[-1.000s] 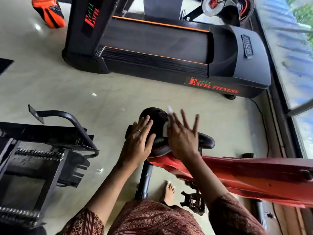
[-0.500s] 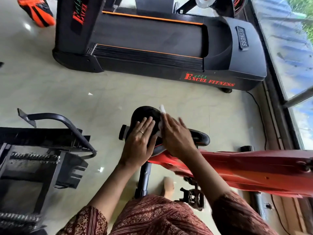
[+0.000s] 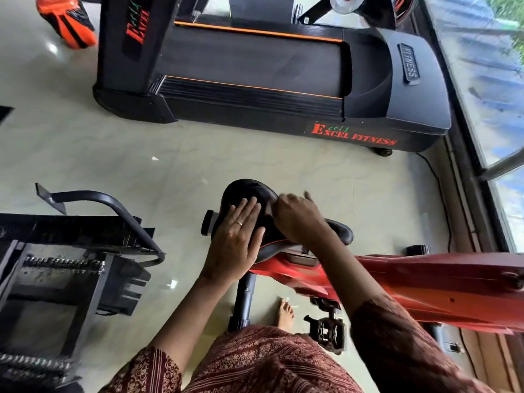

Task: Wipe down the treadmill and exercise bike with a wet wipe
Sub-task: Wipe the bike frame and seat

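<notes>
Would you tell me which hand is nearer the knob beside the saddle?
Left. The left hand lies flat on the saddle beside the knob; the right hand is farther across it.

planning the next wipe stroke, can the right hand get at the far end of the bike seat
Probably yes. The right hand rests on the bike seat, and the rounded far end lies bare just beyond it. The left hand lies flat on the near side, clear of that path.

1. Bare floor point(image 3: 141, 154) lies open between the treadmill point(image 3: 255, 66) and the bike saddle point(image 3: 249, 191).
2. A black metal machine point(image 3: 71, 251) crowds the left.
3. The red bike frame point(image 3: 425, 279) bars the way on the right.
</notes>
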The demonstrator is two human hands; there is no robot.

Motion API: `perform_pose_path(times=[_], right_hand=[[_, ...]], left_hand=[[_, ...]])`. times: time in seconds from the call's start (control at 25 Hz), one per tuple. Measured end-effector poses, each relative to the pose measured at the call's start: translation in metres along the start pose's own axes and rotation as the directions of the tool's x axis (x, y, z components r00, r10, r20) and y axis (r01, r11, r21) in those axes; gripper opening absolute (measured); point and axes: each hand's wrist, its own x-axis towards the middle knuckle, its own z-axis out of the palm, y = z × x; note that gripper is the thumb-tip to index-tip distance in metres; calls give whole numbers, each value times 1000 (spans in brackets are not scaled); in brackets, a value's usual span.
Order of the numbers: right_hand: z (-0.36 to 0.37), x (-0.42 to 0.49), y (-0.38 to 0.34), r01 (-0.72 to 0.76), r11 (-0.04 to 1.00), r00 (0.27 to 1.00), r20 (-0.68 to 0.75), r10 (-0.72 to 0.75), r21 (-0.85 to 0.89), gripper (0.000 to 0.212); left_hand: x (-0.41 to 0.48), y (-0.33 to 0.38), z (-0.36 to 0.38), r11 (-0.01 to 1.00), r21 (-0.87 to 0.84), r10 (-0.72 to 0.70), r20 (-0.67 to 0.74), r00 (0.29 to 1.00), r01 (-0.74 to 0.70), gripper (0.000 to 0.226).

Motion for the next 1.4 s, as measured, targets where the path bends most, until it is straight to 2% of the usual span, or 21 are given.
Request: perform_pose_path(times=[0.12, 0.2, 0.36, 0.48, 0.56, 0.6, 0.64, 0.72, 0.76, 0.84, 0.88, 0.96, 1.04, 1.08, 1.16, 1.2, 1.32, 1.4], right_hand=[[5, -61, 38, -109, 987, 993, -60, 103, -116, 27], [3, -69, 41, -182, 966, 983, -10, 183, -183, 28], [-1, -19, 9, -20, 997, 999, 40, 23, -68, 30], [8, -29, 21, 28, 992, 996, -77, -38, -126, 38], [21, -54, 43, 14, 987, 967, -249, -54, -160, 34], [30, -63, 57, -25, 991, 929, -368, -26, -131, 27], [36, -72, 68, -85, 993, 912, -409, 46, -78, 28], [50, -88, 80, -184, 981, 931, -308, 194, 60, 59], [60, -91, 80, -199, 966, 920, -309, 242, 162, 70], [70, -87, 65, -193, 917, 854, -400, 332, 348, 63], [70, -79, 53, -189, 926, 821, -464, 331, 327, 59], [64, -60, 35, -146, 971, 800, -554, 230, 191, 52], [61, -53, 34, -59, 997, 828, -556, 72, 41, 50], [66, -56, 44, -4, 1000, 817, -577, -1, -8, 50], [81, -71, 68, 95, 995, 795, -600, -88, -20, 49], [90, -80, 79, 111, 993, 786, -614, -69, 29, 49], [100, -88, 93, 46, 961, 792, -597, 131, 272, 53], [94, -80, 74, 38, 958, 773, -616, 152, 284, 51]], left_hand=[[4, 2, -3, 1000, 21, 9, 2, 1000, -9, 47], [9, 7, -3, 999, 37, 39, 15, 999, -39, 45], [19, 15, -2, 997, 18, 74, 44, 996, -75, 46], [22, 21, 0, 993, 6, 120, 61, 991, -120, 47], [26, 28, 5, 986, 2, 164, 57, 985, -164, 43], [29, 33, 9, 983, -1, 185, 63, 981, -185, 42], [30, 37, 13, 980, -9, 197, 74, 978, -197, 41], [29, 42, 20, 980, -48, 197, 111, 974, -193, 42], [27, 43, 21, 980, -63, 196, 122, 973, -189, 43], [24, 41, 22, 979, -62, 201, 130, 971, -195, 47], [24, 41, 21, 978, -57, 208, 136, 969, -202, 48], [23, 39, 21, 975, -61, 220, 150, 964, -213, 46], [23, 38, 21, 975, -80, 219, 150, 964, -209, 43], [23, 38, 20, 975, -88, 215, 143, 966, -204, 43], [23, 40, 19, 976, -85, 211, 128, 969, -201, 47], [24, 41, 18, 977, -84, 207, 122, 971, -197, 47], [24, 43, 18, 979, -93, 190, 118, 975, -179, 42], [23, 43, 18, 979, -99, 189, 126, 974, -177, 41]])
